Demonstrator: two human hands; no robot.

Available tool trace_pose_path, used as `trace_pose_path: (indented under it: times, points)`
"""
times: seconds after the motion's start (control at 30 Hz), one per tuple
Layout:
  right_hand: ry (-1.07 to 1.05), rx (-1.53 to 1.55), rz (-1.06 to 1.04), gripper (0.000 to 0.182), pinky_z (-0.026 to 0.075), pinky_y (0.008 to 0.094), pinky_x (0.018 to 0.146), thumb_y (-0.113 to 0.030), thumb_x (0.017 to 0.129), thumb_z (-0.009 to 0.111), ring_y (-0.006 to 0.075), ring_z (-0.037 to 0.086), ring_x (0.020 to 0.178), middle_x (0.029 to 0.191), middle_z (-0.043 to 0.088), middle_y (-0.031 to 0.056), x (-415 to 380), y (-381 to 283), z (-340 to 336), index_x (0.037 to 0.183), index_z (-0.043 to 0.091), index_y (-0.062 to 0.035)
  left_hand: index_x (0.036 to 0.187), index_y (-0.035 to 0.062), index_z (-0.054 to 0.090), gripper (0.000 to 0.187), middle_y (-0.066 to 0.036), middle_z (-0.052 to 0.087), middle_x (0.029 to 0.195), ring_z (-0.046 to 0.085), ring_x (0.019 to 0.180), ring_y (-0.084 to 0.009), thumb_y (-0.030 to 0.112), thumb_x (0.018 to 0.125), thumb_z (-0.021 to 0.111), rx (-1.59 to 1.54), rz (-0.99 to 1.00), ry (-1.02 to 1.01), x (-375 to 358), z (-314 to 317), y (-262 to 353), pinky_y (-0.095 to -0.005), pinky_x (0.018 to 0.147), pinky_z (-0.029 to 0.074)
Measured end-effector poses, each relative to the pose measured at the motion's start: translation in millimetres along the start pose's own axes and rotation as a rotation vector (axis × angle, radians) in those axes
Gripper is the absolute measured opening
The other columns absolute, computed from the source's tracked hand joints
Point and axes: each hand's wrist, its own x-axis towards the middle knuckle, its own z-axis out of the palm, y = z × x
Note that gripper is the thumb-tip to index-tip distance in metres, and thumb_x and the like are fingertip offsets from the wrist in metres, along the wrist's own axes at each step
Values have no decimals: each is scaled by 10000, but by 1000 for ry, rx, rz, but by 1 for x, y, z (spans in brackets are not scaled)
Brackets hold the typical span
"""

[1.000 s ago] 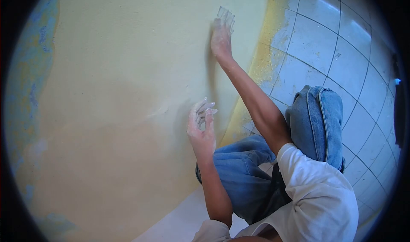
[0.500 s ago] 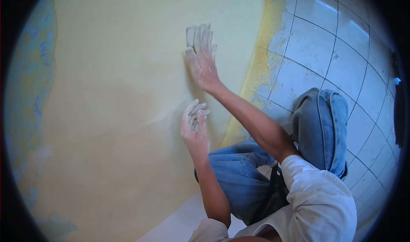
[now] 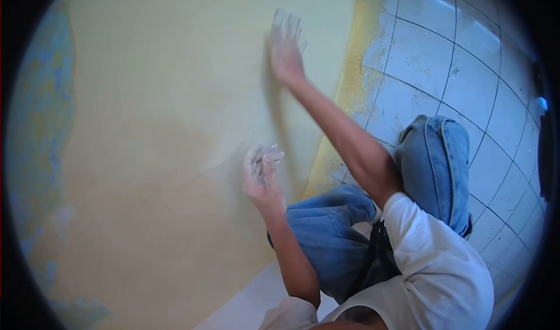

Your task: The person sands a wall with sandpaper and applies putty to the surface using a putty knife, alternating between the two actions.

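Observation:
Pale dust coats both hands. My right hand [image 3: 287,53] lies stretched over the upper part of a smooth yellowish surface [image 3: 157,79], its fingers apart and blurred by motion; nothing held in it can be made out. Lower down, my left hand [image 3: 263,175] is just off the same surface, palm turned up, with loosely curled, parted fingers and nothing visible in it. A faint whitish smear shows on the surface left of my left hand.
Blue-green mottled patches [image 3: 44,126] run down the surface's left side. Along its right edge is a rough yellow strip [image 3: 356,67], then white floor tiles [image 3: 420,56] with specks. My bent legs in blue jeans [image 3: 434,167] are at the lower right.
My right hand has moved up and slightly right along the surface; the flat pale piece seen by its thumb no longer shows. My left hand has shifted slightly down, its fingers a little more curled.

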Motion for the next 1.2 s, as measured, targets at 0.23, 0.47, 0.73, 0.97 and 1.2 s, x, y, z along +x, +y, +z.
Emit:
trace_pose_path:
  times: [0.23, 0.47, 0.73, 0.97, 1.2]
  points:
    - [131, -90, -81, 781, -19, 725, 1304, -521, 1163, 341, 459, -72, 1696, 1841, -65, 243, 13, 35, 5, 1793, 62, -154, 1498, -54, 553, 407, -217, 738, 1250, 760, 1015, -247, 135, 1139, 582, -135, 39, 78, 12, -5, 9, -369, 917, 606]
    - [27, -121, 76, 706, 20, 708, 1321, -525, 1186, 238, 449, -12, 1699, 1842, 38, 235, -33, 2, 3, 1785, 147, -162, 1494, -53, 555, 402, -214, 747, 1236, 764, 1010, -256, 128, 1136, 569, -64, 51, 48, 18, -6, -7, -368, 918, 600]
    - [2, -48, 191, 740, 49, 655, 1344, -559, 1180, 230, 427, -49, 1703, 1845, 15, 228, -43, 31, 12, 1785, 128, -146, 1481, -66, 562, 396, -194, 755, 1221, 763, 1011, -243, 67, 1109, 589, -31, 24, -13, 16, -1, -5, -355, 926, 603]
    - [-13, -17, 261, 773, 34, 681, 1332, -576, 1173, 257, 443, -78, 1697, 1839, -36, 252, -1, 49, -25, 1786, 102, -133, 1497, -40, 566, 414, -186, 757, 1223, 760, 1017, -220, 84, 1105, 611, -75, 21, -50, 15, 5, -3, -340, 936, 585]
    - [29, 63, 271, 787, 29, 622, 1351, -547, 1176, 284, 483, -87, 1685, 1827, -47, 285, -29, 54, 2, 1775, 94, -75, 1484, -25, 576, 387, -181, 757, 1210, 755, 986, -215, 74, 1111, 598, 24, 28, -17, 8, 1, -12, -341, 902, 581]
